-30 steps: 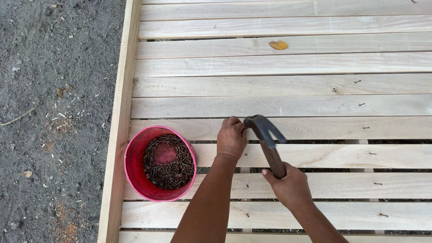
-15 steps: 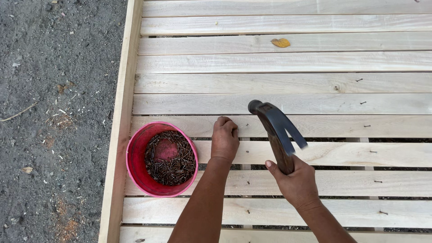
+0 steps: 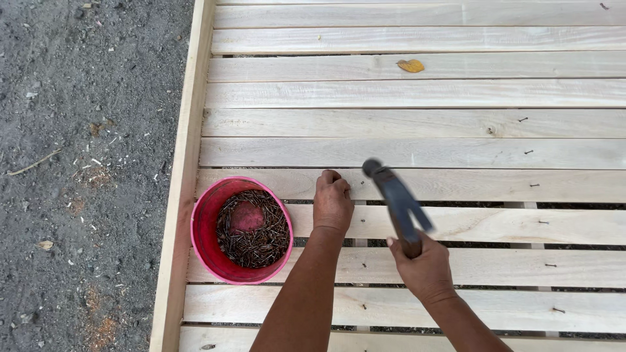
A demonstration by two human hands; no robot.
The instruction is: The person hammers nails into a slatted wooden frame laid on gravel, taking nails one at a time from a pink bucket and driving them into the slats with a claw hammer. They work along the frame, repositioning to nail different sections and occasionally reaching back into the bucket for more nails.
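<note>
My right hand [image 3: 425,268] grips the handle of a dark claw hammer [image 3: 394,195], whose head is blurred and hangs just right of my left hand. My left hand [image 3: 332,202] rests on a pale wooden slat [image 3: 456,184], fingers pinched together at its far edge; whether a nail is between them I cannot tell. Close to the left of that hand sits a red bowl [image 3: 203,225] filled with dark nails [image 3: 257,242].
Pale wooden slats [image 3: 417,94] with narrow gaps run across the frame, edged by a side rail [image 3: 186,163] on the left. Small nails [image 3: 523,120] stick out of the slats at right. A yellow leaf [image 3: 411,65] lies far back. Gravel ground [image 3: 78,163] lies left.
The hammer swung up and to the right, then came back down toward my left hand. My left hand stayed on the same slat beside the bowl.
</note>
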